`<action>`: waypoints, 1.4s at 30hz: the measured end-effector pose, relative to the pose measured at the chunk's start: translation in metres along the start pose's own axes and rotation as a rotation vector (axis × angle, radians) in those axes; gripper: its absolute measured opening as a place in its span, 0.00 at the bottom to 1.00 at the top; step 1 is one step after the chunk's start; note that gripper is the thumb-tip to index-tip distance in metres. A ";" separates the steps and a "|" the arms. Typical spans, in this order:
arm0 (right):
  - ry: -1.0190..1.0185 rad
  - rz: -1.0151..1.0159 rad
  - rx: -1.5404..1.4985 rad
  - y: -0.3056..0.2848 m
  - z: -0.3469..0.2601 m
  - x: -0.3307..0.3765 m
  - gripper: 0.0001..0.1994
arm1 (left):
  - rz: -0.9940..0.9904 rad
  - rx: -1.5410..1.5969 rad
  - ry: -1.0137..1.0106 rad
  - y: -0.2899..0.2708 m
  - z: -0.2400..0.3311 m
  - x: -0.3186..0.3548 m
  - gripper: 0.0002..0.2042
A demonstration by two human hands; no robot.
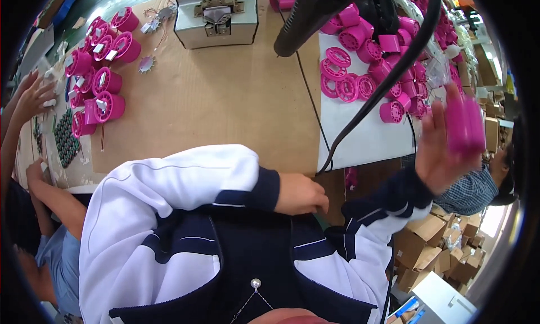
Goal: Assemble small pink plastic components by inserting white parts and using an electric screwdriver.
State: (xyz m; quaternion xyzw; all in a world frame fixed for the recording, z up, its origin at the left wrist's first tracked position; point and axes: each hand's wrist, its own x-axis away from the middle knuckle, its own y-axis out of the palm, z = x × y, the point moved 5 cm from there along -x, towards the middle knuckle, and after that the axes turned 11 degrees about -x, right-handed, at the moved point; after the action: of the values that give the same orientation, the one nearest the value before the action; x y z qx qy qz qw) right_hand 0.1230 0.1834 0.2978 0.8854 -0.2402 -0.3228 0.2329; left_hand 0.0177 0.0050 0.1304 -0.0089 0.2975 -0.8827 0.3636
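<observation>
My right hand [434, 155] is raised at the right, beyond the table edge, its fingers closed around a glossy magenta plastic cylinder [466, 127]. Motion blurs both the cylinder and the fingertips. Across my body lies my left forearm, in a white and navy sleeve. My left hand [301, 193] rests near the table's front edge with curled fingers; anything inside them is hidden. Closest to the raised hand on the table is a heap of magenta cylinders [392, 111] and flat magenta rings [347, 89].
Several magenta housings with white connectors [108, 107] stand at the left. A metal fixture [218, 20] is at the back. A black tool [287, 43] and thick black cable [371, 102] hang over the table. Co-workers' hands [36, 99] are at left; another person [469, 192] and cartons [416, 242] are at right.
</observation>
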 end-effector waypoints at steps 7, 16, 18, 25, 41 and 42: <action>0.518 -0.393 0.049 0.074 0.098 0.038 0.31 | 0.330 0.394 -0.330 -0.072 -0.010 0.085 0.16; 0.174 -0.137 0.934 0.064 0.231 0.041 0.26 | 1.016 0.374 -0.664 -0.118 -0.019 0.185 0.16; 0.142 -0.129 1.010 0.058 0.241 0.038 0.28 | 0.970 0.025 -0.731 -0.117 -0.019 0.194 0.17; 0.181 0.024 0.947 0.049 0.247 0.039 0.36 | 0.912 -0.261 -0.697 -0.118 -0.014 0.194 0.20; 0.136 -0.023 1.072 0.051 0.244 0.039 0.39 | 0.932 -0.948 -0.428 -0.125 0.031 0.166 0.15; 0.132 -0.030 1.080 0.053 0.244 0.039 0.39 | 0.899 -0.997 -0.461 -0.124 0.031 0.162 0.14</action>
State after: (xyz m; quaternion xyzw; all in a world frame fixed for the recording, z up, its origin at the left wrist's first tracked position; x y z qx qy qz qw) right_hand -0.0321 0.0572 0.1432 0.9007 -0.3443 -0.1003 -0.2452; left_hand -0.1735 -0.0463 0.1895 -0.2371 0.5565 -0.3815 0.6990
